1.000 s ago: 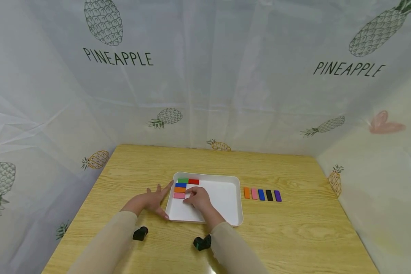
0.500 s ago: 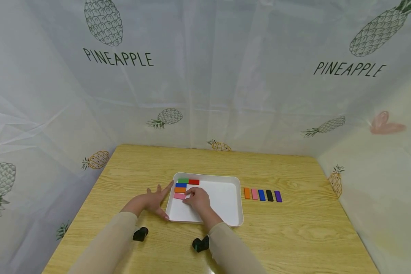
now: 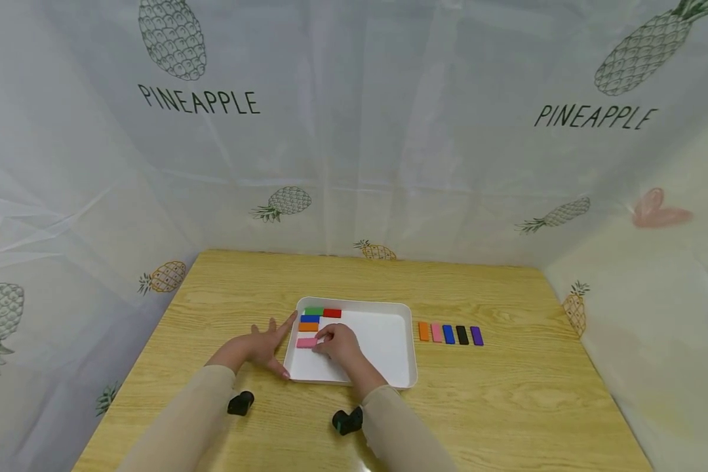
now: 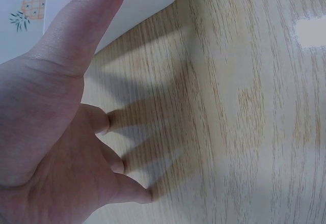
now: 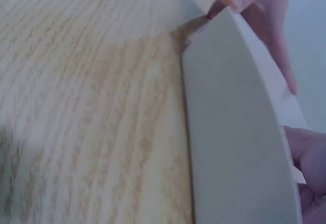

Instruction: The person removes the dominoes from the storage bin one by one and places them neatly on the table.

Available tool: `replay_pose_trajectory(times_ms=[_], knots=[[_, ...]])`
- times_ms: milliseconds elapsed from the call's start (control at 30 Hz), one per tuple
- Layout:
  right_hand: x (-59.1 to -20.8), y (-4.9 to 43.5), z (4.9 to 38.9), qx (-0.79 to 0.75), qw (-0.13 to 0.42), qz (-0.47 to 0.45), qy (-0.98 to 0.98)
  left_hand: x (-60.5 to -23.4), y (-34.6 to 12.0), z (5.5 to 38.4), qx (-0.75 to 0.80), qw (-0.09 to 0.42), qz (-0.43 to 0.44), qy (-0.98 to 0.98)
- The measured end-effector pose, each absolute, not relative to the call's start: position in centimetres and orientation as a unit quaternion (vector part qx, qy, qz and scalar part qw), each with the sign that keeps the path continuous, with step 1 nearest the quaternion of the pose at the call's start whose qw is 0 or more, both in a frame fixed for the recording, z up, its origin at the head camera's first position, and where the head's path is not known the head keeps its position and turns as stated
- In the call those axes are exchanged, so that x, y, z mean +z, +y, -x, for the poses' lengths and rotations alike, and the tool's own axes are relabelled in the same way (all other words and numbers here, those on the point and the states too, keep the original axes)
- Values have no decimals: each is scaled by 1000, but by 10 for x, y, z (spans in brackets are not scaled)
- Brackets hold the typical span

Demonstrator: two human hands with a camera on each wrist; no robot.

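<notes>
The head view is showing a white curtain [image 3: 354, 144] rising beyond the tray [image 3: 383, 347], its printed lettering [image 3: 198, 99] reading PINEAPPLE twice, beyond the tray's left and beyond its right. Inside the tray, toward its left wall, a pink block [image 3: 305, 343] is lying nearer the person than an orange block [image 3: 308, 326]; a clear gap is now separating them, wider than earlier. The right hand [image 3: 339, 344], over the tray, is pinching the pink block's right end. The left hand [image 3: 265, 345] is spreading its fingers, index and thumb touching the tray's left side.
</notes>
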State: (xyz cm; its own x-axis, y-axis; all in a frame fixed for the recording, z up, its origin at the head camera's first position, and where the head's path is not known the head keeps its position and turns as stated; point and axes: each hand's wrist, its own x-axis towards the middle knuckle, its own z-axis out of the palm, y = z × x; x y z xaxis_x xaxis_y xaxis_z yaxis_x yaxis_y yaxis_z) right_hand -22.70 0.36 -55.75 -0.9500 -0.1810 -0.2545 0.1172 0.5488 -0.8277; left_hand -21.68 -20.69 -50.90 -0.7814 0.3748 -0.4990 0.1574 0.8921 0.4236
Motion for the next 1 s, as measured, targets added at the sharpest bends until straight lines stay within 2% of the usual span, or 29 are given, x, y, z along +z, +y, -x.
replay_pose_trajectory(times_ms=[333,567,1000], knots=[[-547,14,221,-556,184,39,810,-506,-206,216,191,302,-147,922],[-540,24,216,-633,200,19,748,-505,-206,215,183,300,-143,925],[-526,52,209,-697,163,-17,698,-512,-207,218,186,302,-139,925]])
